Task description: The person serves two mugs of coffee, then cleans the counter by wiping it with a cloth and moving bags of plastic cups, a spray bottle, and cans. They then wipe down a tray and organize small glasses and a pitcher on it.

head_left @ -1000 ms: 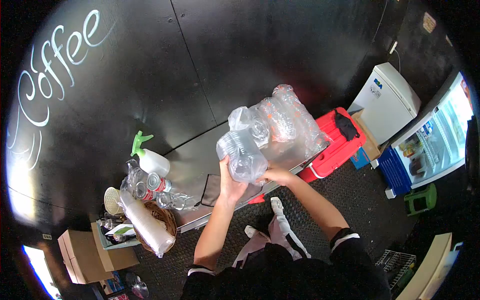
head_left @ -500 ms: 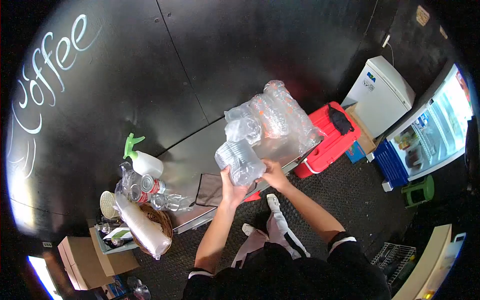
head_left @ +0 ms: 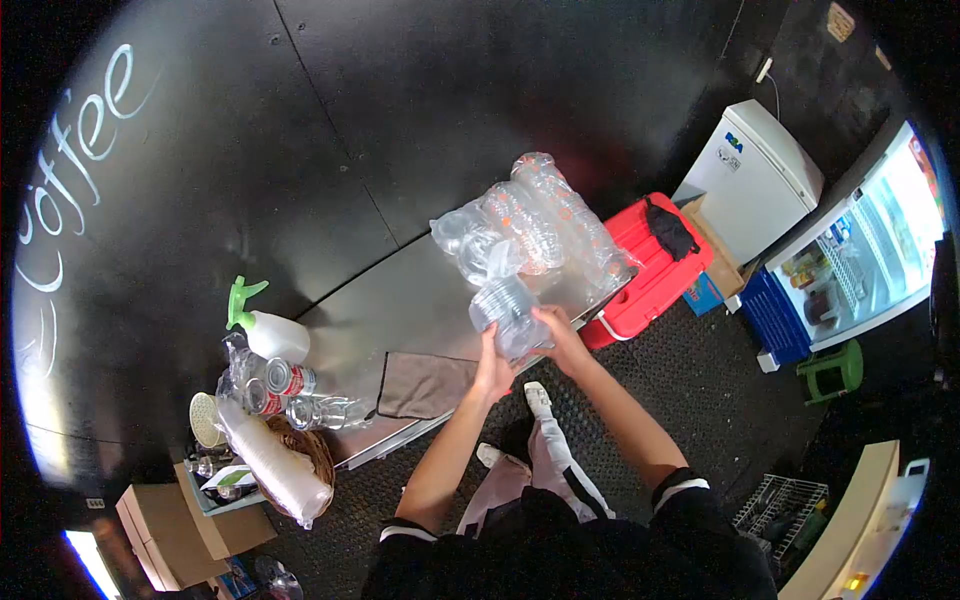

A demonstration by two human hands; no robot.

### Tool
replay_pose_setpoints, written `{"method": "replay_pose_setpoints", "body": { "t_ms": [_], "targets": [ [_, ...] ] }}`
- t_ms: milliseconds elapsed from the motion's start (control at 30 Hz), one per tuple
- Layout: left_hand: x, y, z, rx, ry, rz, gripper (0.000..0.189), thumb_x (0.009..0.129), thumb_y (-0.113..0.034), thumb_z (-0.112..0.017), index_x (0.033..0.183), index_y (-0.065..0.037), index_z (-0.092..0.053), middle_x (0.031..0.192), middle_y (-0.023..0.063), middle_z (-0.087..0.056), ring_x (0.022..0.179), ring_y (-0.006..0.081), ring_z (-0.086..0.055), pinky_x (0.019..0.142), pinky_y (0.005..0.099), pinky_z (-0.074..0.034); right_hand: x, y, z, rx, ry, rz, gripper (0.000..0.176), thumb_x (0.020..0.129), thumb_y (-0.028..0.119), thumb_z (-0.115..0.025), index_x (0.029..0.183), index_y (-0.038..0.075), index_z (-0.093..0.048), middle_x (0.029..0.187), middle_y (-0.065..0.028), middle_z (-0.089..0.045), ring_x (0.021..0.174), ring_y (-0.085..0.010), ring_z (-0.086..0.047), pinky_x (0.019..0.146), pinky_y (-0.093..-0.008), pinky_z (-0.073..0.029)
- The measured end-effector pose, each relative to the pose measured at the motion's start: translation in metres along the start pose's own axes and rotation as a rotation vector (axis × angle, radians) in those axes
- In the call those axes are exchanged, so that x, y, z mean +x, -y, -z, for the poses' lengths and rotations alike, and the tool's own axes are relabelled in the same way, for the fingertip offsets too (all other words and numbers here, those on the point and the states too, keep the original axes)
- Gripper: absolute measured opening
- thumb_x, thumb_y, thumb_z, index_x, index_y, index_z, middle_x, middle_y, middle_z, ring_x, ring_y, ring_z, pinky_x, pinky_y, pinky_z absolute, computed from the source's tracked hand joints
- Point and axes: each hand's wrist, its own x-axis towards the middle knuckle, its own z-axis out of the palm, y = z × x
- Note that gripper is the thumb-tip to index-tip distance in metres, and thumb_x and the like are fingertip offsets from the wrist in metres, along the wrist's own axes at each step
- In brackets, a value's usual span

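Observation:
Both my hands are around a stack of clear plastic lids [head_left: 508,312], which seems to be in a thin clear bag. My left hand [head_left: 492,372] grips its near left side, thumb up along it. On the right side, my right hand [head_left: 563,342] curls its fingers round the stack. The stack is above the front edge of the metal counter [head_left: 345,300]. Just behind it lie a crumpled clear bag [head_left: 468,240] and long sleeves of clear plastic cups [head_left: 525,228] with orange marks. A brown cloth [head_left: 425,385] lies flat to the left of my hands.
To the left stand a spray bottle [head_left: 275,337] with a green head, tins [head_left: 290,377] and a wicker basket [head_left: 320,455] under a wrapped sleeve of cups [head_left: 275,465]. A red cooler [head_left: 650,290], a white chest freezer [head_left: 745,190] and a lit fridge [head_left: 850,250] are on the right.
My hands and the stack have shifted slightly right relative to the counter, uncovering more of the brown cloth. The stack is tilted differently. The whole view has turned a little.

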Motion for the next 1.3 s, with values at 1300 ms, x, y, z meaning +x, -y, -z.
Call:
{"method": "replay_pose_setpoints", "body": {
  "t_ms": [1300],
  "targets": [
    [0.061, 0.032, -0.027, 0.958, -0.099, -0.450, 0.059, 0.083, -0.015, -0.066, 0.133, -0.001, -0.037, 0.130, 0.0162, -0.042, 0.119, 0.0265, -0.045, 0.095, 0.0376, -0.042, 0.055, -0.036, 0.055, 0.326, -0.510, 0.316, 0.054, 0.077, 0.042, -0.073, 0.101, 0.009, -0.037, 0.104, -0.0045, -0.046, 0.095, -0.0156, -0.050, 0.074, -0.0392, -0.047]
  ]
}}
